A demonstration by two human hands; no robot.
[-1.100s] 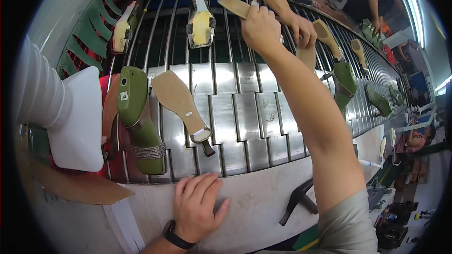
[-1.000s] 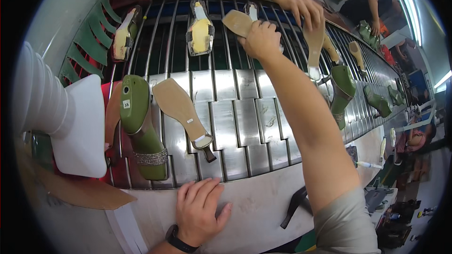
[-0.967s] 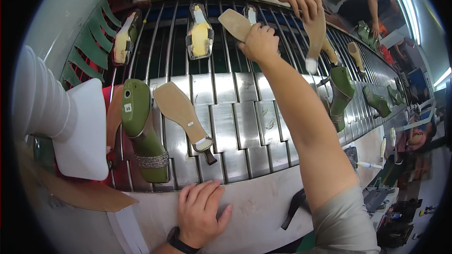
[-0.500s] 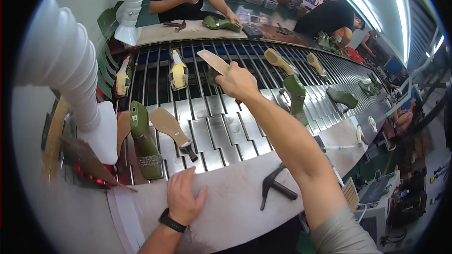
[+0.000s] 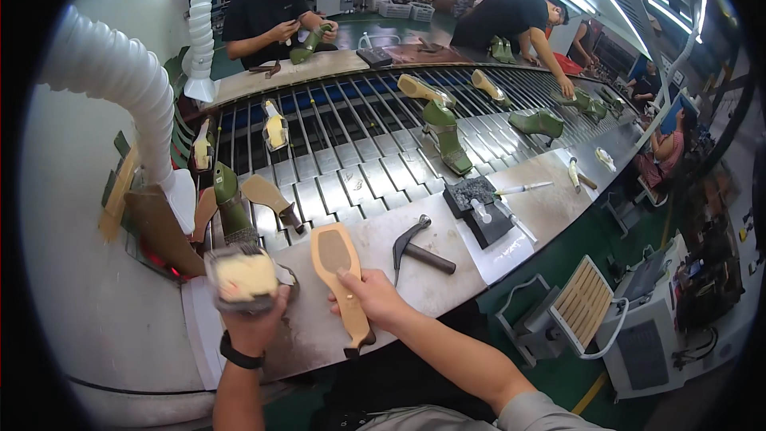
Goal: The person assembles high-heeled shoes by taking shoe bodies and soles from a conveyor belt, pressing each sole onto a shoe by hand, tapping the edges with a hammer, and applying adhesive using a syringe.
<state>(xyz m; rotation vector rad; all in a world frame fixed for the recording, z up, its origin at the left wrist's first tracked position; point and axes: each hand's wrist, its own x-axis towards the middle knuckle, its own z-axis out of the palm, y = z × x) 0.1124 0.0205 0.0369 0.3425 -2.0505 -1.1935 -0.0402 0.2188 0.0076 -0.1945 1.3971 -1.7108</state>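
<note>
In my left hand (image 5: pixel 254 331) is a lasted shoe (image 5: pixel 244 276) turned bottom up, its pale yellow underside showing inside a dark gathered rim; motion blurs it. My right hand (image 5: pixel 373 297) grips a tan shoe sole (image 5: pixel 336 249) with a heel that ends in a dark tip; my thumb lies across its narrow part. Both things are above the pale worktop (image 5: pixel 351 351), side by side and apart. A hammer (image 5: pixel 429 258) with a dark handle lies right of the sole. Behind my left hand rest a green shoe last (image 5: pixel 227 191) and another tan sole (image 5: pixel 266 194).
A slatted and rodded metal conveyor (image 5: pixel 363 183) runs beyond the worktop, carrying green shoes (image 5: pixel 447 136), soles and yellow-bottomed shoes (image 5: pixel 274 128). A black block (image 5: pixel 485 219) with brushes sits at right. A white hose (image 5: pixel 128 88) hangs at left. Two co-workers handle shoes across the conveyor.
My right hand has come back from over the conveyor and now holds a sole near me. My left hand has risen from the worktop with a shoe. The view has shifted.
</note>
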